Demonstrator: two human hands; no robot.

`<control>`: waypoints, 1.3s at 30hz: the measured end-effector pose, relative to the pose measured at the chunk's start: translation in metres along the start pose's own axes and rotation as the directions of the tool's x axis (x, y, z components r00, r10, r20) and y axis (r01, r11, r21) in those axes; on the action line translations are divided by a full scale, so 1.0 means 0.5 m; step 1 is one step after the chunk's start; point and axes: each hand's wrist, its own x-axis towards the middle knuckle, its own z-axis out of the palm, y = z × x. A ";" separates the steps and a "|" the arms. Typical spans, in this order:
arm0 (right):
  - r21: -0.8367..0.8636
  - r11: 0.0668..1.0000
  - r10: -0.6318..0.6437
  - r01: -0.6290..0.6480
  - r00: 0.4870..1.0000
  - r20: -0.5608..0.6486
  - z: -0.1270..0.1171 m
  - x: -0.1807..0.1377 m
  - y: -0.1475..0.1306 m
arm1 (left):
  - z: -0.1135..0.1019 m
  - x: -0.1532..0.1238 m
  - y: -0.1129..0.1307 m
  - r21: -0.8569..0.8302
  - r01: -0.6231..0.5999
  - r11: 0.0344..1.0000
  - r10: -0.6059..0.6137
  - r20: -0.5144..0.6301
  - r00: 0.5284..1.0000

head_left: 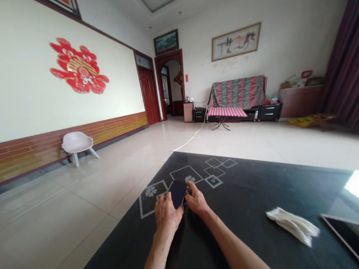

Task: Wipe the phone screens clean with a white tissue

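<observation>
My left hand (166,214) and my right hand (197,200) together hold a small dark flat object, like a phone or case (178,192), above the far left part of a glossy black table (250,211). The left hand's fingers curl round its lower left edge. Fingers of the right hand pinch its right side. The table has white square and flower patterns printed near its far corner, just beyond the hands.
A folded white cloth (294,225) lies on the table to the right. A dark tablet (353,237) sits at the right edge. Beyond are a tiled floor, a white stool (77,144) by the left wall, a white cable and a covered sofa (238,93).
</observation>
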 end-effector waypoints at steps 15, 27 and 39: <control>0.168 0.971 0.184 -0.172 0.981 -0.063 0.007 0.016 -0.032 | 0.008 0.014 -0.017 0.142 -0.135 0.981 0.154 -0.134 0.979; -0.068 0.986 0.117 -0.155 0.915 -0.385 -0.229 -0.179 0.083 | 0.091 -0.124 0.155 -0.143 -0.476 0.868 0.482 0.011 0.876; -0.384 0.918 -0.056 -0.097 0.927 -0.370 -0.360 -0.316 0.148 | 0.137 -0.252 0.267 -0.273 -0.537 0.798 0.551 -0.031 0.834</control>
